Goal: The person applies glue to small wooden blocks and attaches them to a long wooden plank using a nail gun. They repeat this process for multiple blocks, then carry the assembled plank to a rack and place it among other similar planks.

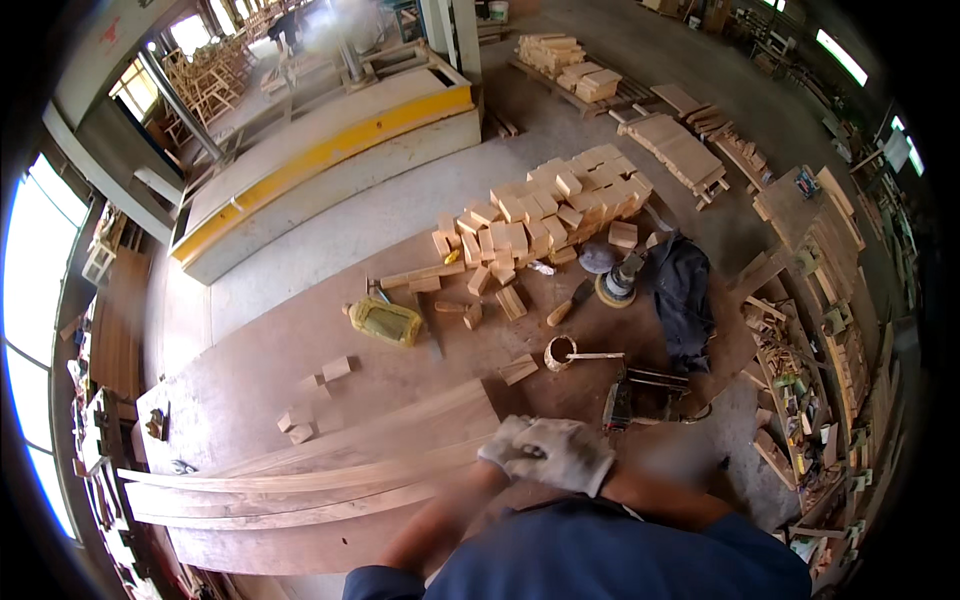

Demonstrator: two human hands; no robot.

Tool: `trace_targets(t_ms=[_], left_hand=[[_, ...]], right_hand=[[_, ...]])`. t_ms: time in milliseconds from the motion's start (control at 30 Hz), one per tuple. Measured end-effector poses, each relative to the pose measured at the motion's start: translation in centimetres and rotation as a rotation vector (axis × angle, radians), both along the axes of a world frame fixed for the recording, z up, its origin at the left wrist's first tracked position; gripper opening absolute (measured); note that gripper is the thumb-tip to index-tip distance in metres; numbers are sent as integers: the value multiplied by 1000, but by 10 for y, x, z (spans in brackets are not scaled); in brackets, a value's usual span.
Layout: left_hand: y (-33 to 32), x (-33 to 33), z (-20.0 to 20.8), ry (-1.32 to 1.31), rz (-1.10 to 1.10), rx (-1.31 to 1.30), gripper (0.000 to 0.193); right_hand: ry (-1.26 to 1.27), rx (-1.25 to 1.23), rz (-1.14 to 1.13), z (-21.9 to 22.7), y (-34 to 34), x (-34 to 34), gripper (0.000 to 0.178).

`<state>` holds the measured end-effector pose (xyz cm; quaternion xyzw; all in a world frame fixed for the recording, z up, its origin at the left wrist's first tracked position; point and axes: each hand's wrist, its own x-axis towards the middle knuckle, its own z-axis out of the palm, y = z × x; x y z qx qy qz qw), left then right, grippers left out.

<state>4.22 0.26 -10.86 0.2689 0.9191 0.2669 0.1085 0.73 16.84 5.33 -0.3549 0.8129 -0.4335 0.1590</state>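
My left hand (508,447) and my right hand (574,458), both in pale work gloves, meet at the near edge of the table, in front of my body. Their fingers are curled together; anything between them is hidden. Just left of them lie long wooden planks (300,478), side by side on the brown table (230,380). A small wooden block (518,370) rests beyond my hands. Behind it stands a small pot (560,353) with a stick across its rim. To the right sits a dark tool (645,397), its kind unclear.
A big stack of wooden blocks (540,215) covers the table's far side. Nearer are a yellowish plastic jug (388,322), a mallet (465,312), a sander (620,282) and a dark cloth (685,300). Scrap wood (790,380) fills the right; a yellow-edged machine bed (330,140) stands beyond.
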Motion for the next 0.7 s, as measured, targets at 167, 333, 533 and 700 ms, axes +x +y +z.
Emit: trace_targets(t_ms=[167, 333, 533, 700], left_hand=[[23, 36, -14, 2, 8, -140, 18], [32, 56, -16, 11, 41, -151, 18], [34, 71, -16, 15, 74, -155, 19], [41, 77, -19, 23, 88, -160, 20]], right_hand=[[79, 246, 224, -14, -9, 24, 32], [299, 259, 243, -28, -11, 45, 31], [248, 165, 134, 1, -7, 49, 31], [409, 249, 153, -17, 2, 50, 26]])
